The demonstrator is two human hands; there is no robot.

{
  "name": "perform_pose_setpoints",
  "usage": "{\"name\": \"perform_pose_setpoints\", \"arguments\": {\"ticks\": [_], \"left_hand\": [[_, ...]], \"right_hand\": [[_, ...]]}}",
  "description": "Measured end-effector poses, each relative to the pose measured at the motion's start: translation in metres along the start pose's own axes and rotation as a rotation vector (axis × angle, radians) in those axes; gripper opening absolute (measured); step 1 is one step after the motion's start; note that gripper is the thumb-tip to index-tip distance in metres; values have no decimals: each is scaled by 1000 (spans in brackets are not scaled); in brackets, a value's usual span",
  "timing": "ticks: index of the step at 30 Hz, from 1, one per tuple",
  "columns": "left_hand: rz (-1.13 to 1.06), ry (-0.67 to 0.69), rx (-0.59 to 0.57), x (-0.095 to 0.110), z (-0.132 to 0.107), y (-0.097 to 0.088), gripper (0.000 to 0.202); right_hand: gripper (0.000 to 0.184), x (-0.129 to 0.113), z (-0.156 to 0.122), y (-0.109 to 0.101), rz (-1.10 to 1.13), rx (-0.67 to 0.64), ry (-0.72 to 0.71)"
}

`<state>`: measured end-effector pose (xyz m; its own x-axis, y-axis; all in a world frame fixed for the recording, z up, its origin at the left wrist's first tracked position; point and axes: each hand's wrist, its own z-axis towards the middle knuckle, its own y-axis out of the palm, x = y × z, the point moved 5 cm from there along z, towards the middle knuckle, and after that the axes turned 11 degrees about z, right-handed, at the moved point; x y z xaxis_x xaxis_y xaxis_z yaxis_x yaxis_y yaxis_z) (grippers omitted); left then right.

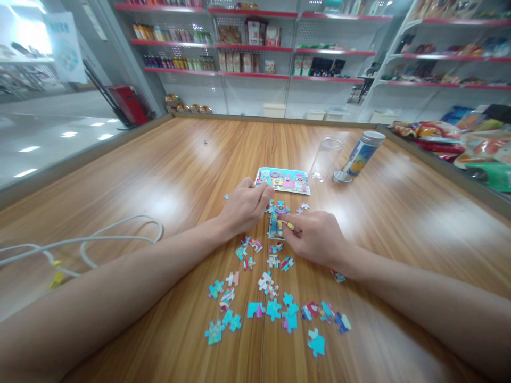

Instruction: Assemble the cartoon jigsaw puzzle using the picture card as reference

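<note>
A small joined patch of jigsaw puzzle (274, 226) lies on the table between my hands. My right hand (315, 236) reaches it from the right, index finger and thumb closing about a yellowish puzzle piece (290, 225) at the patch's right side. My left hand (245, 207) is closed, its curled fingertips by the patch's upper left corner; whatever they hold is hidden. Just beyond lies the picture card (285, 181), a printed cartoon scene. Loose blue puzzle pieces (273, 308) and a pale cluster (266, 283) are scattered nearer me.
A clear plastic cylinder (326, 159) and a blue can (364, 154) stand behind at the right, with a round metal lid (342, 177) beside them. A white cable (120, 238) loops at the left. Bagged goods (447, 135) lie past the right edge; stocked shelves (255, 48) stand behind.
</note>
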<state>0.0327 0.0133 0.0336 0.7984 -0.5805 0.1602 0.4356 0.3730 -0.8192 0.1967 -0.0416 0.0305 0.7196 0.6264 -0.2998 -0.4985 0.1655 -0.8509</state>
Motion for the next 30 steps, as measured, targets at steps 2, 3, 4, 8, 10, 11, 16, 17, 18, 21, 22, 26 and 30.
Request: {"name": "perform_pose_setpoints", "arguments": {"ticks": [2, 3, 4, 8, 10, 11, 16, 17, 18, 21, 22, 26, 30], "left_hand": [[53, 44, 1, 2, 0, -1, 51], [77, 61, 0, 3, 0, -2, 51], [98, 75, -4, 4, 0, -2, 51], [150, 122, -27, 9, 0, -4, 51], [175, 130, -44, 11, 0, -4, 51], [186, 130, -54, 12, 0, -5, 52], [229, 140, -83, 16, 1, -6, 52], [238, 144, -81, 16, 1, -7, 52], [245, 150, -78, 17, 1, -7, 52], [256, 171, -66, 20, 1, -9, 53], [255, 177, -62, 20, 1, -9, 53], [251, 184, -60, 21, 1, -9, 53], [234, 176, -73, 22, 2, -10, 54]], "right_hand": [[27, 0, 0, 0, 0, -2, 0], [27, 0, 0, 1, -1, -3, 1], [27, 0, 0, 1, -3, -5, 2], [27, 0, 1, 1, -15, -27, 7], [27, 0, 1, 1, -22, -35, 10], [27, 0, 1, 1, -25, -39, 13], [25, -1, 2, 1, -32, -54, 29], [25, -1, 2, 1, -35, -56, 32], [26, -1, 2, 1, -40, -58, 32], [26, -1, 1, 2, -52, -66, 32], [26, -1, 1, 2, -55, -67, 33], [26, -1, 2, 1, -64, -70, 38], [27, -1, 2, 1, -74, -74, 35]]}}
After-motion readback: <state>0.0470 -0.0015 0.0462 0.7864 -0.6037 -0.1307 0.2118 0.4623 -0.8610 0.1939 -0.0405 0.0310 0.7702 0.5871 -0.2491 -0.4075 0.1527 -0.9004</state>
